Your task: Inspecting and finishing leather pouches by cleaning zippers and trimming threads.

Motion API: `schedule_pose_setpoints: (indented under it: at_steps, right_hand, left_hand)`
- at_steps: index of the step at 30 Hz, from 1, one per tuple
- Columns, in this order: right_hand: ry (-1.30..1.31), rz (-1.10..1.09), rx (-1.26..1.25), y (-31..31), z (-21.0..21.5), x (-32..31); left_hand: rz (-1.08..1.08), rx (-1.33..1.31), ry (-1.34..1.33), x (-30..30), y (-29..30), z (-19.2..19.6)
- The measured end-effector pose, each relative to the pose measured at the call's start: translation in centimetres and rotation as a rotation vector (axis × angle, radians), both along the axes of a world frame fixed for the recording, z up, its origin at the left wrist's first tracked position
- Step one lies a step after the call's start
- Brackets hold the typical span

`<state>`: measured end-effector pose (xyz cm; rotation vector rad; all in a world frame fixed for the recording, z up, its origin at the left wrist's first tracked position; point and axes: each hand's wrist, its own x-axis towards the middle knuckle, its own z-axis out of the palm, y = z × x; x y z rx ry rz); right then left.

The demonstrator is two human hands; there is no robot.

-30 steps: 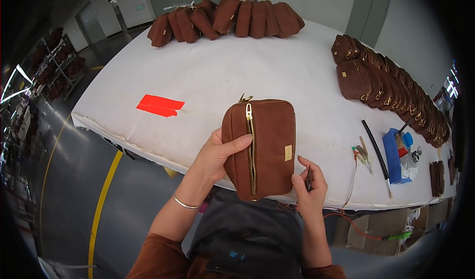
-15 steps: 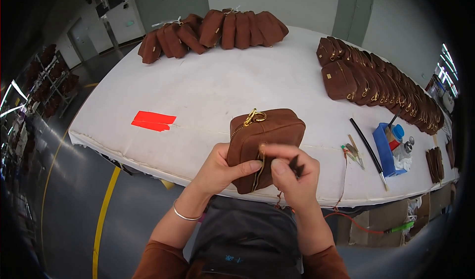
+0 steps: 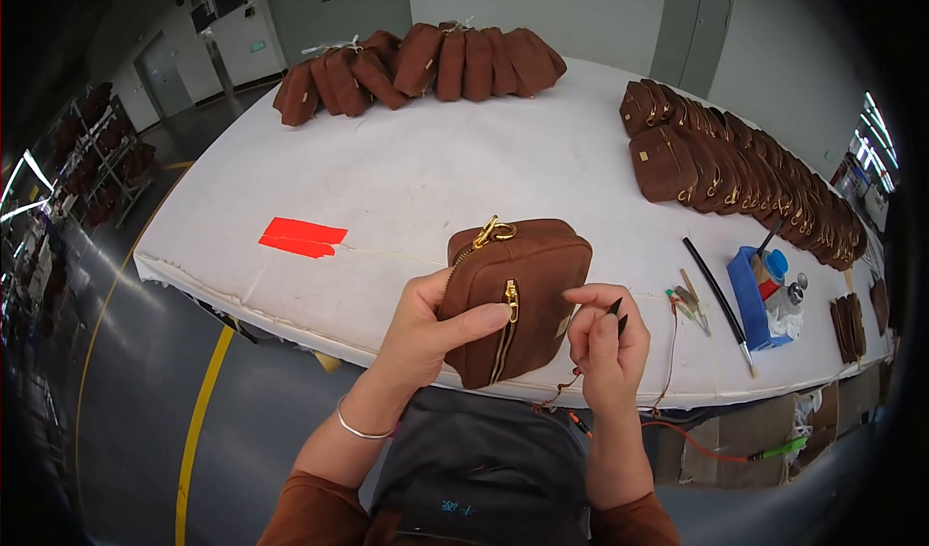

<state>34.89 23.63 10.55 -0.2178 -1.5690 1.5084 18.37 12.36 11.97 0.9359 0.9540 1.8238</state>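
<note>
The person holds a brown pouch up over the near edge of the big white table. The left hand is wrapped around the left side of the pouch, and its thumb presses on the front, right by the gold zipper that runs down the middle. A gold clasp sticks up from the top of the pouch. The right hand is just beside the right side of the pouch. Its fingers are curled shut around a thin dark tool, and the tip of the tool pokes up above the fingers. I cannot tell if that hand touches the pouch. A silver bracelet sits on the left wrist. Far behind the pouch, at the back of the table, a row of brown pouches stands close together. Another long row of brown pouches runs along the table to the right of the pouch and behind it. A red piece of tape lies flat on the table, to the left of the pouch. To the right of the pouch lie a long black stick and a blue holder with small things in it.
</note>
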Motion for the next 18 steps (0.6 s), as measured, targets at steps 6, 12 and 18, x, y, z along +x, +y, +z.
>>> schedule_pose_setpoints:
  at_steps: [6,12,18]
  right_hand:
    - [0.016,0.106,0.175,-0.8,0.1,1.6]
    - [-0.197,-0.171,-0.031,3.0,-2.0,1.5]
    - [-0.321,-0.341,-0.110,5.2,-6.1,1.8]
  left_hand:
    - [0.202,-0.073,-0.066,2.6,-1.5,1.7]
    - [0.357,-0.097,-0.291,0.2,-2.9,-1.0]
    - [0.306,-0.125,-0.372,0.8,-2.7,-3.2]
